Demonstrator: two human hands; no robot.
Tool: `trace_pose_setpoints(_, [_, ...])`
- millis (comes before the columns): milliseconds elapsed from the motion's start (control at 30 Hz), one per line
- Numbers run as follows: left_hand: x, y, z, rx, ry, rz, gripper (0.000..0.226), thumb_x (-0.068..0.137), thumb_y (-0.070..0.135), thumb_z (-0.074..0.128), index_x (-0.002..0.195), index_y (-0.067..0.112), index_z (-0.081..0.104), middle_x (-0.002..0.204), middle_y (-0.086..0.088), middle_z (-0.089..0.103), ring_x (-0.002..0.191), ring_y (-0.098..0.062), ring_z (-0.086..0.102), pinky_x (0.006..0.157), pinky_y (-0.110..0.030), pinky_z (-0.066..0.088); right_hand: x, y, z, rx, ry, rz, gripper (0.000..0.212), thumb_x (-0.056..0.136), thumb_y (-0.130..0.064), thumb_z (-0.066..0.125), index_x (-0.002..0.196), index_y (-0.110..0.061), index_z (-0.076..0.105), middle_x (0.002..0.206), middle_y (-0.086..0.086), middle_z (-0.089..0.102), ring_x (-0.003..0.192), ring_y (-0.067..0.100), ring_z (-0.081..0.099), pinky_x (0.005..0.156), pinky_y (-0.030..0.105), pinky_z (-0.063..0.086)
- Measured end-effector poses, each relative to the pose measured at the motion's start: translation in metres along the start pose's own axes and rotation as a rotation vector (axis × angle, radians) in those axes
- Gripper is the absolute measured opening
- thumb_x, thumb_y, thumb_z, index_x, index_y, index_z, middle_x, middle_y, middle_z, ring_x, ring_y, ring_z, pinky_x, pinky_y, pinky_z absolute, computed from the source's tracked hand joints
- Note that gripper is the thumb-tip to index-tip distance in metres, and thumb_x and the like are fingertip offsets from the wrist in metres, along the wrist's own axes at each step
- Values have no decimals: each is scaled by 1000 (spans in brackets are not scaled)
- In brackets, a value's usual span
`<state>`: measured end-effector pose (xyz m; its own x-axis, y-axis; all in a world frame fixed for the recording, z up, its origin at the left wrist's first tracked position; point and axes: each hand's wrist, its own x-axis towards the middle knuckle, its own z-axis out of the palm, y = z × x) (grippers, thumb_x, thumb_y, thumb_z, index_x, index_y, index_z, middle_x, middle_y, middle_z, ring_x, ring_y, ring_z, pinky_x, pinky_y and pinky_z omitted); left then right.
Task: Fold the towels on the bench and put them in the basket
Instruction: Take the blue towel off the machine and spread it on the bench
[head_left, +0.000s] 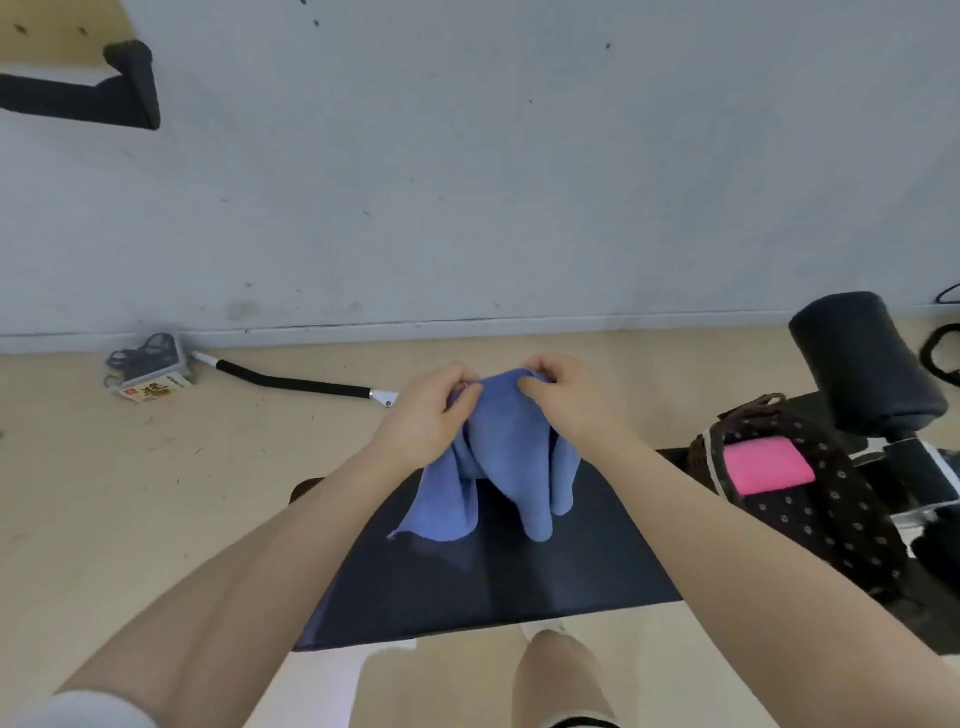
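A black padded tabletop (519, 582) stands on a pale wood floor (156, 493) before a grey wall (467, 182). Above it, the left hand (431, 415) and right hand (563, 397) sit close together, fingers (465, 397) clamped on the top edge of a blue towel (498, 467). The towel hangs below the fingers, its lower folds touching the tabletop. Right of the fingers, a dotted basket (821, 519) holds a pink towel (766, 464).

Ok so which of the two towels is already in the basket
The pink towel, lying folded inside the dotted basket at right. The blue towel hangs bunched from both hands over the bench.
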<state>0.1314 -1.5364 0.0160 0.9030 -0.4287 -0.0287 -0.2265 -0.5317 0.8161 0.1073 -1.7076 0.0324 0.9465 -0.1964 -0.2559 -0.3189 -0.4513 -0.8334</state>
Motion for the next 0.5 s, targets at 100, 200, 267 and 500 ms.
trace_pose_setpoints(100, [6, -29, 30, -52, 106, -12, 14, 91, 10, 50, 97, 15, 62, 74, -1, 59, 60, -2, 48, 58, -7, 37, 24, 34, 18, 109, 48, -50, 20, 85, -8, 53, 70, -21, 59, 75, 1, 57, 71, 10, 50, 67, 23, 41])
trace_pose_setpoints(200, [3, -95, 77, -111, 117, -80, 11, 91, 14, 53, 97, 19, 59, 74, 6, 55, 56, 1, 46, 57, -9, 39, 50, 101, 49, 122, 24, -111, 27, 84, -5, 54, 67, -25, 57, 69, -3, 56, 68, 8, 50, 65, 22, 41])
trace_pose_setpoints(267, [-7, -131, 100, -82, 142, -69, 7, 91, 17, 55, 95, 19, 59, 77, 6, 58, 59, 1, 48, 57, -10, 40, 58, 136, 65, 98, 10, -151, 26, 84, -6, 54, 67, -25, 58, 66, -8, 56, 67, 8, 52, 66, 25, 43])
trace_pose_setpoints(500, [-27, -157, 112, 367, 104, -157, 25, 81, 6, 48, 61, 16, 36, 57, -1, 41, 62, -23, 40, 49, -28, 26, 53, 163, 60, 134, 136, -327, 26, 89, -6, 49, 72, -24, 57, 72, -7, 56, 71, 11, 51, 67, 23, 43])
